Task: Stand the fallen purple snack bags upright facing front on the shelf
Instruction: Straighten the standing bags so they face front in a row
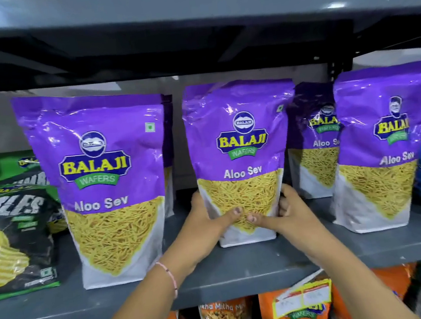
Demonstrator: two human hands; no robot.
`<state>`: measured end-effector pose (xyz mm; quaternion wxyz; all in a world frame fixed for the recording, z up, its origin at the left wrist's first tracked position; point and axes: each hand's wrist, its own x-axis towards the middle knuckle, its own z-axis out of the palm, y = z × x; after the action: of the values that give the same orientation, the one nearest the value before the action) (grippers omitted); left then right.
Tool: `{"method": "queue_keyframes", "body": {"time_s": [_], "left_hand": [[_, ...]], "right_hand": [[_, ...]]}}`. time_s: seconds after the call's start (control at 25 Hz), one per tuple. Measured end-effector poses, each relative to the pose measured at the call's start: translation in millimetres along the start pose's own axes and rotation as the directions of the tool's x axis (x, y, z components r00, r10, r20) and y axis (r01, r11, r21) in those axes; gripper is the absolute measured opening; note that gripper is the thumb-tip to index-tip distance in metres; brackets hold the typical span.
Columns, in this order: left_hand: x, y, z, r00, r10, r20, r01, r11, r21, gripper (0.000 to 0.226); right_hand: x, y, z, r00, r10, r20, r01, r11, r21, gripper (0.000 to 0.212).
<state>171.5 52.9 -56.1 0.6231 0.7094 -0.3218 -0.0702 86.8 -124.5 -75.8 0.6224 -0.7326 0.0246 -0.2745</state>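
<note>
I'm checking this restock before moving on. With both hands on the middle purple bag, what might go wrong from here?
1. The middle bag is gripped only low down by the left hand and right hand; its top may sag or tip on release.
2. It stands close to the rear bag, so nudging it right could knock that one over.

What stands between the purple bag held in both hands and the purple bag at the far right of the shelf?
In the head view, another purple Aloo Sev bag stands there, set further back, between the held bag and the rightmost bag.
</note>
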Motion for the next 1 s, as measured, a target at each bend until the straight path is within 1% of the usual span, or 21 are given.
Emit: {"method": "queue_keyframes", "body": {"time_s": [0.12, 0.2, 0.36, 0.4, 0.44, 0.48, 0.52, 0.56, 0.6, 0.64, 0.68, 0.72, 0.76, 0.8, 0.84, 0.88, 0.92, 0.96, 1.0], "left_hand": [[-18.1, -1.1, -1.5, 1.000, 0.019, 0.021, -0.019, 1.000, -0.018, 0.072], [-25.0, -3.2, -1.4, 0.999, 0.022, 0.031, -0.021, 1.000, -0.015, 0.078], [-30.9, -2.9, 2.2, 1.000, 0.007, 0.018, -0.007, 1.000, 0.004, 0.080], [-32.2, -4.3, 4.6, 1.000, 0.004, -0.016, -0.004, 1.000, -0.002, 0.080], [-34.8, -5.4, 8.1, 0.997, 0.019, -0.079, -0.021, 1.000, -0.021, 0.081], [-38.9, -4.6, 13.6, 0.983, 0.063, -0.172, -0.073, 0.996, -0.057, 0.082], [-44.6, -1.7, 20.5, 0.952, 0.139, -0.273, -0.167, 0.982, -0.084, 0.082], [-51.4, 4.4, 28.9, 0.900, 0.237, -0.367, -0.287, 0.954, -0.087, 0.079], [-58.5, 15.1, 38.7, 0.835, 0.343, -0.430, -0.409, 0.910, -0.069, 0.074], [-64.6, 26.4, 50.9, 0.765, 0.451, -0.459, -0.527, 0.849, -0.043, 0.067], [-69.3, 34.1, 62.6, 0.698, 0.557, -0.451, -0.625, 0.781, -0.004, 0.061], [-72.5, 42.4, 77.9, 0.661, 0.632, -0.405, -0.688, 0.726, 0.009, 0.057], [-73.4, 49.0, 95.8, 0.669, 0.663, -0.335, -0.708, 0.706, -0.017, 0.053], [-69.4, 51.8, 112.9, 0.720, 0.648, -0.248, -0.681, 0.728, -0.076, 0.052], [-62.5, 55.6, 131.0, 0.800, 0.581, -0.147, -0.599, 0.786, -0.154, 0.055], [-53.6, 59.7, 148.1, 0.883, 0.468, -0.040, -0.466, 0.862, -0.198, 0.060], [-39.6, 59.9, 165.2, 0.938, 0.345, 0.038, -0.335, 0.928, -0.165, 0.068], [-22.4, 57.7, 180.3, 0.964, 0.244, 0.102, -0.233, 0.967, -0.106, 0.078], [-6.5, 55.2, 192.6, 0.976, 0.154, 0.153, -0.146, 0.987, -0.064, 0.091]], "right_hand": [[-17.6, 0.2, -6.9, 1.000, -0.005, 0.025, 0.006, 0.999, -0.045, 0.074], [-25.9, -1.0, -9.3, 0.999, -0.009, 0.040, 0.011, 0.999, -0.044, 0.072], [-31.7, -3.1, -10.4, 0.998, -0.029, 0.053, 0.031, 0.999, -0.043, 0.075], [-32.9, -4.5, -9.2, 0.998, -0.031, 0.058, 0.034, 0.999, -0.039, 0.077], [-35.6, -6.4, -7.5, 0.998, -0.038, 0.052, 0.040, 0.999, -0.023, 0.079], [-39.5, -8.1, -6.4, 0.998, -0.059, 0.021, 0.059, 0.998, -0.003, 0.080], [-44.5, -11.3, -7.3, 0.994, -0.097, -0.052, 0.098, 0.995, 0.013, 0.078], [-49.4, -16.1, -12.1, 0.973, -0.155, -0.171, 0.162, 0.986, 0.027, 0.069], [-53.5, -22.1, -21.6, 0.917, -0.235, -0.323, 0.261, 0.964, 0.040, 0.054], [-57.4, -28.2, -38.5, 0.821, -0.316, -0.475, 0.375, 0.927, 0.032, 0.038], [-58.2, -31.9, -59.4, 0.715, -0.379, -0.588, 0.464, 0.886, -0.008, 0.028], [-57.2, -34.2, -83.0, 0.632, -0.424, -0.648, 0.510, 0.858, -0.064, 0.023], [-54.1, -33.1, -110.3, 0.601, -0.446, -0.664, 0.499, 0.858, -0.125, 0.025], [-48.4, -29.0, -135.4, 0.628, -0.427, -0.650, 0.431, 0.887, -0.167, 0.036], [-41.6, -23.7, -157.9, 0.692, -0.366, -0.622, 0.315, 0.929, -0.196, 0.056], [-35.3, -18.6, -178.1, 0.771, -0.266, -0.579, 0.188, 0.963, -0.192, 0.084], [-30.1, -13.1, -195.7, 0.845, -0.152, -0.512, 0.087, 0.985, -0.148, 0.109], [-26.5, -8.0, -208.8, 0.904, -0.065, -0.422, 0.018, 0.993, -0.114, 0.125], [-25.1, -5.8, -216.6, 0.944, -0.028, -0.330, -0.014, 0.992, -0.125, 0.129]]}}
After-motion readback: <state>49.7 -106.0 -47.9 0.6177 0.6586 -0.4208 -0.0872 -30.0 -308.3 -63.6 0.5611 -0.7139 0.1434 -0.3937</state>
